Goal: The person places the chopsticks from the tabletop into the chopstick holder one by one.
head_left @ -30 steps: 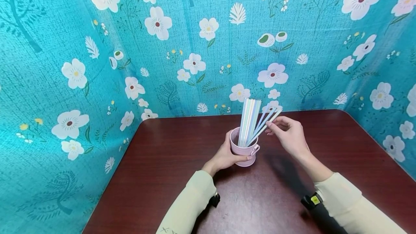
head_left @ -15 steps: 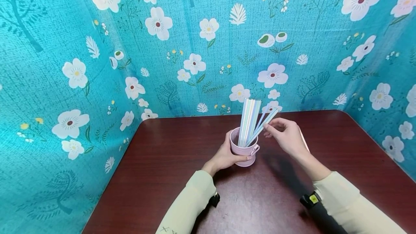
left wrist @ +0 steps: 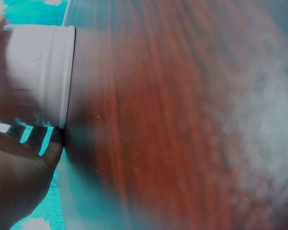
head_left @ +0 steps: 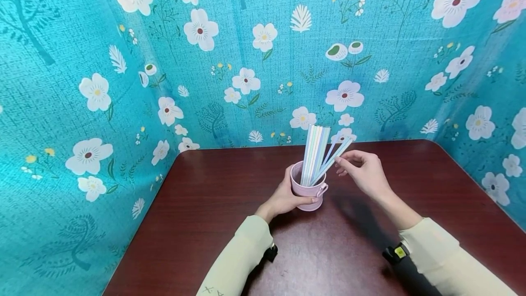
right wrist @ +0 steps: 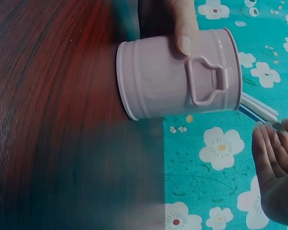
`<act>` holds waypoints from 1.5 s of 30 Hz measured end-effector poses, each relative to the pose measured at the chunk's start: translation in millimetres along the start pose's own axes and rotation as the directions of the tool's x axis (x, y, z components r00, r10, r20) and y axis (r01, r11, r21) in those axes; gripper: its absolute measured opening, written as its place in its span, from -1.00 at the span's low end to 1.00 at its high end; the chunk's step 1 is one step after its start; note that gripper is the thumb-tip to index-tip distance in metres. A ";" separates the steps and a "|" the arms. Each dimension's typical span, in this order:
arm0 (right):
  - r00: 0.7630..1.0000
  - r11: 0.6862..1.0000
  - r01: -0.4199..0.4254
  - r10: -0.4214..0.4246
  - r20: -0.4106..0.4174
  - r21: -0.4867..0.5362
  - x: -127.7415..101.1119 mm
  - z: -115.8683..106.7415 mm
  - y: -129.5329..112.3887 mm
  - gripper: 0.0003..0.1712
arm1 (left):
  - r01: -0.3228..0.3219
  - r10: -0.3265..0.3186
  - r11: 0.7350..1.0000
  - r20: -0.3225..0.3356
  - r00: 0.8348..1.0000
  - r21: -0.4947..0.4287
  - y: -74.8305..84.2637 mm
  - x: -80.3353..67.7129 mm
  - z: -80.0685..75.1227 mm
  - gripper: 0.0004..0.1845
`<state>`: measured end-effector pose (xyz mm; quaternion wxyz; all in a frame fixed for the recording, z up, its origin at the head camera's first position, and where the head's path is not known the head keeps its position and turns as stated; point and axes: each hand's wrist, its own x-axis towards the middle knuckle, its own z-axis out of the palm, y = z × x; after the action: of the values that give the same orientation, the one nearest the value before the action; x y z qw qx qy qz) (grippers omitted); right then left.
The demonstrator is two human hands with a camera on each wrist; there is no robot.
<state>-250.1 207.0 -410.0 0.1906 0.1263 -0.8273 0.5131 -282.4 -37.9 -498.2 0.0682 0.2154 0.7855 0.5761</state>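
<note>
The left hand [head_left: 287, 195] wraps the pink metal cup [head_left: 307, 190] on the dark red wooden counter [head_left: 205, 214], right-hand fingers [head_left: 344, 162] pinch one leaning pastel paper straw [head_left: 334, 156]; a sideways pull could tip the cup.

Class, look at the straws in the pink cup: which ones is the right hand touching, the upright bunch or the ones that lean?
The leaning straws: they tilt toward the right hand, whose fingertips pinch them. The upright bunch stands apart, untouched.
</note>
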 end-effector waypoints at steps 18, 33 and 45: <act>0.998 0.994 -0.059 0.061 0.017 -0.095 14.8 -42.2 24.9 -0.72 | -0.019 0.019 1.000 -0.002 1.000 -0.011 -1.3 0.7 -2.3 0.19; 0.991 0.948 -0.104 0.125 0.051 -0.302 21.4 -58.3 59.5 -0.72 | -0.028 0.027 0.999 -0.008 1.000 -0.020 6.3 -3.2 -0.4 0.18; 0.977 0.893 -0.137 0.193 0.090 -0.428 26.0 -62.2 96.6 -0.68 | -0.026 0.026 0.999 -0.011 1.000 -0.025 18.4 -6.6 0.7 0.16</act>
<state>-300.9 305.2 -450.9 0.1148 0.0450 -0.9365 0.3284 -271.4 -35.6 -482.2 0.0593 0.2218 0.7758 0.5878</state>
